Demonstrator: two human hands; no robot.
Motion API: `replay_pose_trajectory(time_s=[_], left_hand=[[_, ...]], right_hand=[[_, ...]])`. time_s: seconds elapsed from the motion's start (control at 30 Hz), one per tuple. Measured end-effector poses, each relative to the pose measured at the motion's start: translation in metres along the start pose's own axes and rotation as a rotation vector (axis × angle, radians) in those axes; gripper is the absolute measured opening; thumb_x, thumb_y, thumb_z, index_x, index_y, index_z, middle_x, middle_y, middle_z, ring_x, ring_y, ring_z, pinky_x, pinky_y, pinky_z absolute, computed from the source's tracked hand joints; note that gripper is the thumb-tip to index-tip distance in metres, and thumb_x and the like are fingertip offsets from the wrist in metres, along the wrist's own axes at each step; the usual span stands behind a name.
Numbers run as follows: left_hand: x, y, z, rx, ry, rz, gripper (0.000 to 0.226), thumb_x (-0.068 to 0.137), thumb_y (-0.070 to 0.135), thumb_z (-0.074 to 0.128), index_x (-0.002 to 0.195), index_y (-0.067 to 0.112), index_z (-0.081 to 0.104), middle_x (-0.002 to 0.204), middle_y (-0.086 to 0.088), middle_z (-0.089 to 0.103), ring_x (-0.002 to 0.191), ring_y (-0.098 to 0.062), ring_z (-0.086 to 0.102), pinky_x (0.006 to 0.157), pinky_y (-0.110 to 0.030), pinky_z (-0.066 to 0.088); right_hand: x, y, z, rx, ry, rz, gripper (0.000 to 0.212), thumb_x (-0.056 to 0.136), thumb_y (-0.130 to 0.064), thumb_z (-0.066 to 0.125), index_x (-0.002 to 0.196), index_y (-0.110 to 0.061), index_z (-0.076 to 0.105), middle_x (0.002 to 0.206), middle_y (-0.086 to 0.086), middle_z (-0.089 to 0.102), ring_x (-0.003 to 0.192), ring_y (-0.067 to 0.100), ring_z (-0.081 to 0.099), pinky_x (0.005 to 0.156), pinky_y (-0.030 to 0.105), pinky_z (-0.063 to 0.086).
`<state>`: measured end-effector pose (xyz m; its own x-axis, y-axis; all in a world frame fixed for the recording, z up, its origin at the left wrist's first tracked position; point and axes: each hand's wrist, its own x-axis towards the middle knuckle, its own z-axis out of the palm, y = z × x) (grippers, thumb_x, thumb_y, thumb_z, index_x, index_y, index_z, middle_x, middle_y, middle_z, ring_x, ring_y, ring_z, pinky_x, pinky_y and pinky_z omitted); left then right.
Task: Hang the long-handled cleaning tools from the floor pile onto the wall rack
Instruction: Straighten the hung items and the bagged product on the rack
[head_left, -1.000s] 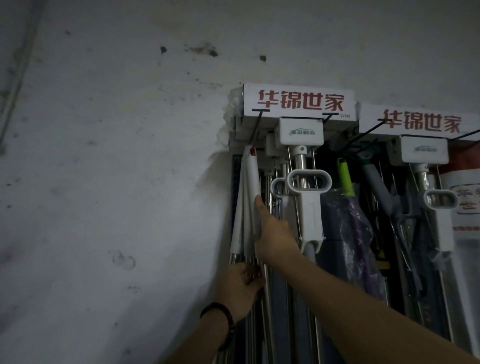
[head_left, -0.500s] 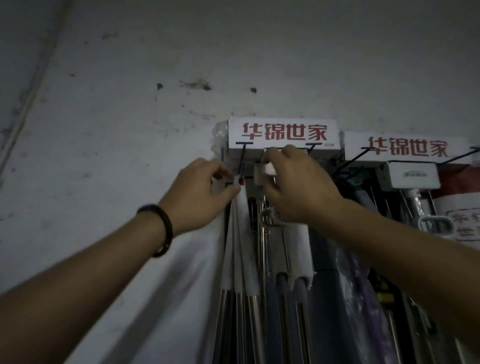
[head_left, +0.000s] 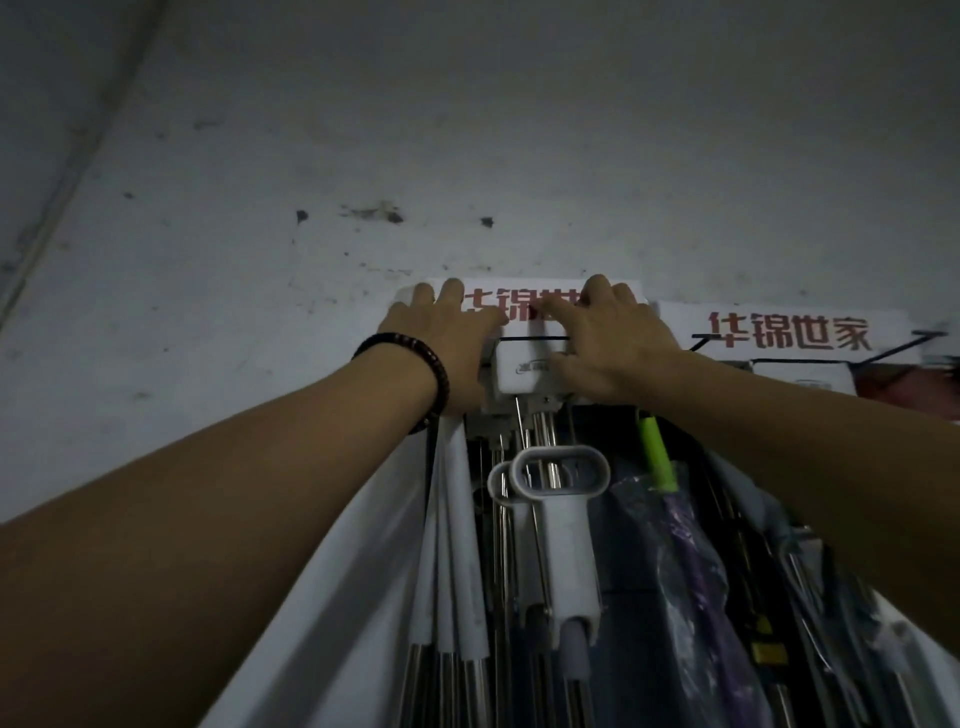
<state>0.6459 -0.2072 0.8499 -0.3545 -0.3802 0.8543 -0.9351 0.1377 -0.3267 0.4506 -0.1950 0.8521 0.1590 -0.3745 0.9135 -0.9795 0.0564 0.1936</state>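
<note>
High on the wall rack, both my hands lie on a white box with red characters. My left hand, a dark bead bracelet at its wrist, covers the box's left end, fingers reaching up over its face. My right hand rests on the right half, index finger pointing left and thumb against a white clip block beneath. Several white-sleeved metal handles hang under my left wrist. A white handle with an oval loop hangs under the clip block. Their tops are hidden by my hands.
A second red-lettered white box hangs to the right on black wire hooks. A green-handled purple tool wrapped in clear plastic and more dark poles hang between and below. Bare stained wall extends left and above.
Both hands have moved up from the handle tops and clip onto the lettered box. The view has drawn closer and tilted upward.
</note>
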Motion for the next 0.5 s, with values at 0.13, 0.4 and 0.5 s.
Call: replay_pose_trajectory(time_s=[0.13, 0.4, 0.5], left_hand=[[0.009, 0.001, 0.012, 0.054, -0.005, -0.037, 0.077, 0.079, 0.048, 0.074, 0.147, 0.04, 0.037, 0.146, -0.01, 0.034, 0.131, -0.039, 0.041, 0.104, -0.049, 0.044], [0.027, 0.003, 0.029, 0.082, 0.005, -0.043, 0.067, 0.082, 0.043, 0.072, 0.143, 0.041, 0.045, 0.137, -0.008, 0.043, 0.116, -0.036, 0.053, 0.094, -0.046, 0.052], [0.033, 0.003, 0.035, 0.1, -0.003, -0.043, 0.064, 0.082, 0.039, 0.073, 0.141, 0.041, 0.05, 0.133, -0.008, 0.046, 0.108, -0.034, 0.058, 0.089, -0.044, 0.054]], right_hand=[[0.004, 0.003, 0.008, 0.033, 0.009, -0.017, 0.074, 0.093, -0.054, 0.055, 0.159, -0.034, 0.031, 0.146, 0.016, 0.038, 0.137, 0.038, 0.038, 0.108, 0.052, 0.042], [0.014, 0.016, 0.036, 0.02, 0.018, -0.051, 0.081, 0.086, -0.061, 0.063, 0.159, -0.038, 0.035, 0.145, 0.014, 0.041, 0.134, 0.037, 0.04, 0.11, 0.049, 0.04], [0.018, 0.016, 0.046, -0.009, 0.027, -0.063, 0.082, 0.085, -0.062, 0.063, 0.159, -0.037, 0.037, 0.141, 0.015, 0.043, 0.129, 0.037, 0.043, 0.107, 0.046, 0.04]])
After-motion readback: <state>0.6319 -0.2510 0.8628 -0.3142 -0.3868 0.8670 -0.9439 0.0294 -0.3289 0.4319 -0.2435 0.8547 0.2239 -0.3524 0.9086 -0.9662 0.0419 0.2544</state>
